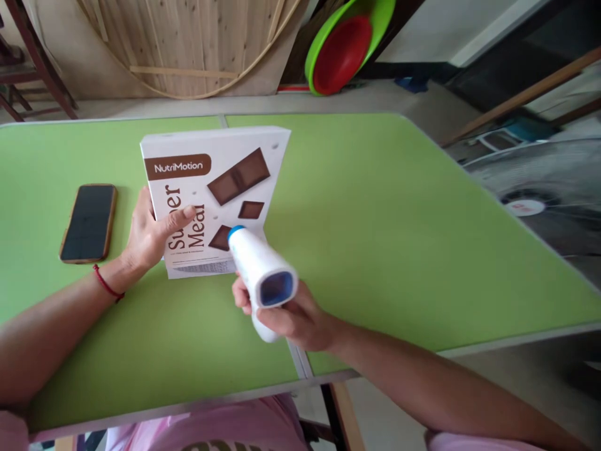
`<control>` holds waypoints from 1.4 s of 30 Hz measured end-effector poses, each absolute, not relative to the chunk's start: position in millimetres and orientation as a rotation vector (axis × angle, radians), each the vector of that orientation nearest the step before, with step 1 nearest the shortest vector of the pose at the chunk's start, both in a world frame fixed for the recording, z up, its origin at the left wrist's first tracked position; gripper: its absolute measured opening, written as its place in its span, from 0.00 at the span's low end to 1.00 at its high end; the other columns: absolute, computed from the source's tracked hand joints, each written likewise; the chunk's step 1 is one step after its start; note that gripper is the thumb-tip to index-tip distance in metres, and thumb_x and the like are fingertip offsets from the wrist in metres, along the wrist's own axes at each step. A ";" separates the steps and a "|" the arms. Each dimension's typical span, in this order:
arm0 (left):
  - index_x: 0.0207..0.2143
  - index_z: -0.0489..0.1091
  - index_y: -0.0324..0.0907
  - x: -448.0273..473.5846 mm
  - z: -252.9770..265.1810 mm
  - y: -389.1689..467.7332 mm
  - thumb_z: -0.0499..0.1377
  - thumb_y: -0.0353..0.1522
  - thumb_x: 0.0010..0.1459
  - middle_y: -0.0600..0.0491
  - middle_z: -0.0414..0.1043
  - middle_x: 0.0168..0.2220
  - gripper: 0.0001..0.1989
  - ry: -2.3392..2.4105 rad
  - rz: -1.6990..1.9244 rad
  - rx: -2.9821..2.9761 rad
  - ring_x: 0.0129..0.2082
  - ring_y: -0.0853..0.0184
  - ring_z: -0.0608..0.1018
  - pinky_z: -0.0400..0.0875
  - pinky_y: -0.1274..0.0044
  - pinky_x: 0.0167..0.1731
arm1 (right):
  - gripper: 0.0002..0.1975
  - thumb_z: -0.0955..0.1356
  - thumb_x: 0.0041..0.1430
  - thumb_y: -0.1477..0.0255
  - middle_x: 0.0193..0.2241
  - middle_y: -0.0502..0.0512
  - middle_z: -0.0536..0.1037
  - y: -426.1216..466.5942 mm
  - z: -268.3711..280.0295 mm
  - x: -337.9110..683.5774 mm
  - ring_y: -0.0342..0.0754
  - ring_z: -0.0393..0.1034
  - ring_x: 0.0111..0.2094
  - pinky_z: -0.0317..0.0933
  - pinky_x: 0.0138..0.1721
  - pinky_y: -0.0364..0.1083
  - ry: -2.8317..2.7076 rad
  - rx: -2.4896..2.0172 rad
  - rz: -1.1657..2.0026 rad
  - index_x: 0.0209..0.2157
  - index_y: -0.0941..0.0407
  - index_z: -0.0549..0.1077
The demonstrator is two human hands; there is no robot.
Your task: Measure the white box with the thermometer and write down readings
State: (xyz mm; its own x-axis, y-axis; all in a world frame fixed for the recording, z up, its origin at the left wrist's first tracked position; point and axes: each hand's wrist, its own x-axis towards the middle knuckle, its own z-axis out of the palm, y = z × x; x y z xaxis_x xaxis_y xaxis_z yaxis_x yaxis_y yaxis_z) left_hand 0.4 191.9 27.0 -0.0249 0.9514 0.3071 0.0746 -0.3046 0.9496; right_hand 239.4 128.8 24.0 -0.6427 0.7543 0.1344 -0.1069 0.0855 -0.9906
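Note:
My left hand grips a white cardboard box by its left edge, thumb across the front and the other fingers behind. The box is tilted up above the table, printed "NutriMotion Super Meal" with pictures of chocolate pieces. In my right hand is a white handheld infrared thermometer with a blue tip and a dark blue screen that faces me. Its tip points at the lower front of the box; whether they touch I cannot tell. The fingers wrap around the thermometer's handle.
A smartphone in a brown case lies left of the box on the green table. A fan stands by the table's right edge. Green and red basins and a round wooden board lean at the back.

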 end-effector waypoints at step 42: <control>0.42 0.72 0.42 1.8 35.1 194.0 0.68 0.47 0.49 0.47 0.78 0.40 0.24 1.035 1.348 1.491 0.40 0.54 0.80 0.77 0.67 0.37 | 0.19 0.72 0.54 0.57 0.29 0.54 0.76 129.8 14.2 225.7 0.44 0.71 0.29 0.68 0.31 0.47 -1.580 -0.751 1.823 0.35 0.57 0.69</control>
State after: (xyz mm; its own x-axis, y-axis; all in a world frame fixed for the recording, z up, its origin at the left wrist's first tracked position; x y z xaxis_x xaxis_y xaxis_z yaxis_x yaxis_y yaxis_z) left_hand 1.8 194.0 35.1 0.0749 0.9540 0.2902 0.0342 -0.2933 0.9554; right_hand 225.7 129.8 14.2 -0.6564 0.7539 -0.0289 -0.0785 -0.1064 -0.9912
